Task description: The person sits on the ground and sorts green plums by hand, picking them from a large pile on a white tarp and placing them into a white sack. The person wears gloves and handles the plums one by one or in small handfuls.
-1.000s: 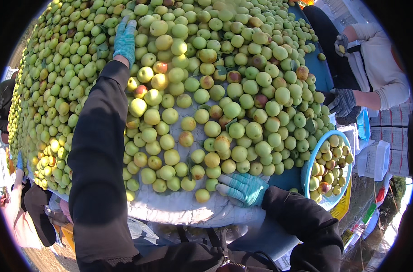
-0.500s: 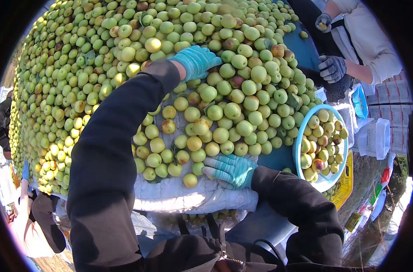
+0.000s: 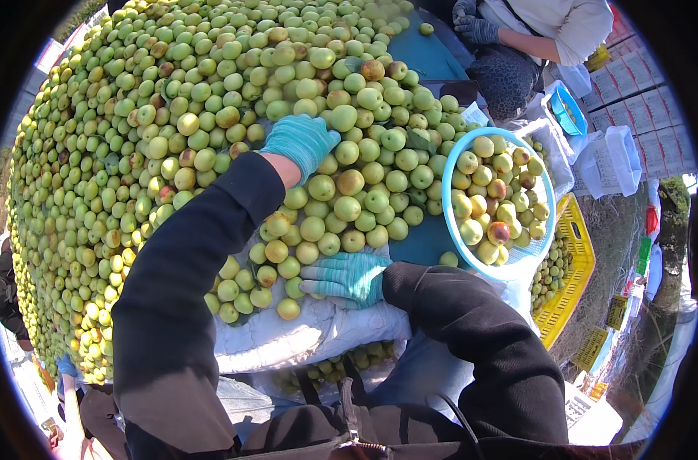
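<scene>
A large heap of small round green fruits (image 3: pixel 157 115), some with red-brown patches, fills the surface before me. My left hand (image 3: pixel 299 146), in a teal glove, rests on the heap with its fingers curled down among the fruits; what lies under the fingers is hidden. My right hand (image 3: pixel 347 277), gloved alike, lies flat with fingers stretched out at the heap's near edge, holding nothing. Its fingertips are beside the nearest fruits, above the white quilted cloth (image 3: pixel 288 345). To the right of this hand stands a light blue round basket (image 3: pixel 450 207), partly filled with browner, redder fruits.
Below the basket is a yellow crate (image 3: pixel 583 268) with more fruits. Across at the upper right, a person's grey-gloved hands (image 3: pixel 475 27) are close together. White-lined containers (image 3: pixel 610 165) stand on the right. Another person's blue-gloved hand (image 3: pixel 67 366) is at the lower left.
The view has shifted, so the heap and basket appear further left. My left hand's fingers have curled in more. My right hand stays flat at the edge. The other person's hands have come together.
</scene>
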A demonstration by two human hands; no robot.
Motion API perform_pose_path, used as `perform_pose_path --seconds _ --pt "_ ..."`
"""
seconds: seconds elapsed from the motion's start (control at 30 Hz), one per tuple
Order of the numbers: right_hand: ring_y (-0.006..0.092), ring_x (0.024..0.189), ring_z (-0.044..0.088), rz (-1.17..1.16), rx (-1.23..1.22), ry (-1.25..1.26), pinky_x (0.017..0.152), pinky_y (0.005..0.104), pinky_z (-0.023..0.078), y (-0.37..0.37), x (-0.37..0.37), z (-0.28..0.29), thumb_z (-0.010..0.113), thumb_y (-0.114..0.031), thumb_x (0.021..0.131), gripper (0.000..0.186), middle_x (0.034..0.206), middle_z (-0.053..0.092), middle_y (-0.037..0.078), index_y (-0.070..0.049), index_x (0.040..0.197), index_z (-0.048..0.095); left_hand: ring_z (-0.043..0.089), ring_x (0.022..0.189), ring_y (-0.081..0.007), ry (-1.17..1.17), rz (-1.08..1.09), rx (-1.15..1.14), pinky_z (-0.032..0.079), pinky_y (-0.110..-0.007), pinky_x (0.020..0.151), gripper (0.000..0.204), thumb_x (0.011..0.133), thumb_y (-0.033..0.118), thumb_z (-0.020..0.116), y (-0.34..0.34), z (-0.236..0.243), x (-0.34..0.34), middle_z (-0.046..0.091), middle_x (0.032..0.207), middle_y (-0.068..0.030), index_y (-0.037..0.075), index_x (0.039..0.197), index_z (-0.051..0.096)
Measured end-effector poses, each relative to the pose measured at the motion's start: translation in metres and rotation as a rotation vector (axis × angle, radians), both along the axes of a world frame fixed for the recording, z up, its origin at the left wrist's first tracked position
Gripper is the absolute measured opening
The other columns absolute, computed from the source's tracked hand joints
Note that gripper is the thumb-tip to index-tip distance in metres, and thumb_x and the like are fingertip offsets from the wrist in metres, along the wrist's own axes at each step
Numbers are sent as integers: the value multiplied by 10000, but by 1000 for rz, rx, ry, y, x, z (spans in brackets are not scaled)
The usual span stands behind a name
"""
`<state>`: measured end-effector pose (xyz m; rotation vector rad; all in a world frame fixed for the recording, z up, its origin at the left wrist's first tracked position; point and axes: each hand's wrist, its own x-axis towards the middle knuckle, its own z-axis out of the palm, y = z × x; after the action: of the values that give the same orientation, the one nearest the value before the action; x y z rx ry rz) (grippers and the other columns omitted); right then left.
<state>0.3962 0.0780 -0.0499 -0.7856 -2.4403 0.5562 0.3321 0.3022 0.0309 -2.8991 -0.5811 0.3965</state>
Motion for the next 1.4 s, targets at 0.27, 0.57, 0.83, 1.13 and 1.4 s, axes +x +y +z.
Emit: perform_pose_path --seconds 0.27,0.57,0.83,1.13,1.4 --pt "291 1234 491 -82 -44 -62 1033 415 413 -8 1 -1 570 -223 860 541 1379 465 111 -147 1377 432 607 773 -126 -1119 439 -734 506 -264 642 385 877 210 658 -19 103 1 600 1043 -74 125 1220 505" --pt "298 1206 506 -122 -106 -34 1030 404 404 -16 11 16 589 -213 830 549 1358 486 110 -138 1356 454 581 805 -227 -1304 -621 -652 479 -359 731 315 831 181 696 -223 202 164 546 876 -83 70 1050 498" --pt "307 1196 512 -147 -84 13 1020 409 414 -18 18 10 590 -209 828 547 1354 486 117 -135 1353 455 578 1074 -263 -986 -256 -1095 463 -345 961 590 745 187 781 -220 110 150 565 1172 -135 81 1245 485" --pt "316 1186 518 -114 -58 56 1008 415 424 -16 12 10 591 -205 826 545 1350 487 125 -130 1349 457 267 1372 -364 -713 -42 -885 252 -396 1128 954 763 343 759 -232 75 173 217 1498 -207 122 1493 185" --pt "325 1176 524 -72 -10 46 997 420 433 -5 1 -3 592 -201 824 543 1346 488 132 -127 1345 459 182 1340 -474 -707 709 -39 169 -635 1063 800 754 561 670 -149 3 -13 227 1454 -236 174 1395 390"
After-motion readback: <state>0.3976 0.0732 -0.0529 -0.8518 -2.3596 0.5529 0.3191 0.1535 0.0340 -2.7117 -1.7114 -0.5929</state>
